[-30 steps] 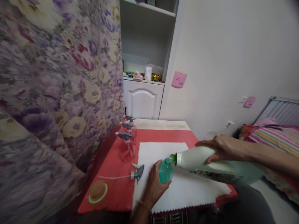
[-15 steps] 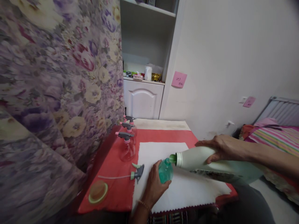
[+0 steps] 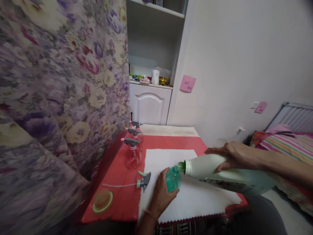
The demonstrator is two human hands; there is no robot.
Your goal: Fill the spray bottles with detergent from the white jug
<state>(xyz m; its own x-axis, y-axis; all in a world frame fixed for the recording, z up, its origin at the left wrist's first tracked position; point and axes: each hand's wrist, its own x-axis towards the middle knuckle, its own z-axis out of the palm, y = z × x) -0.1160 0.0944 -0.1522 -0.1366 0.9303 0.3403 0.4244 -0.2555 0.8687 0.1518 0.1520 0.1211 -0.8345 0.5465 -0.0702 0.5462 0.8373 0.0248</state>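
Observation:
My left hand [image 3: 163, 188] is wrapped round a small green see-through spray bottle [image 3: 173, 179] with its top off, tilted a little over the white cloth. From the right, my right hand [image 3: 233, 158] grips a large pale green jug [image 3: 212, 169] that lies nearly on its side. The jug's green spout [image 3: 181, 166] is at the small bottle's mouth; I cannot make out a stream of liquid. A grey and green spray head [image 3: 144, 181] with a long tube rests left of the cloth. Near the front left corner lies a round green-rimmed cap [image 3: 103, 201].
Several clear spray bottles [image 3: 133, 158] with pink and grey heads stand along the table's left side. The white cloth [image 3: 195, 202] covers part of the red tabletop [image 3: 117, 202]. A flowered curtain [image 3: 73, 98] hangs at left, and a bed [image 3: 288, 143] is at right.

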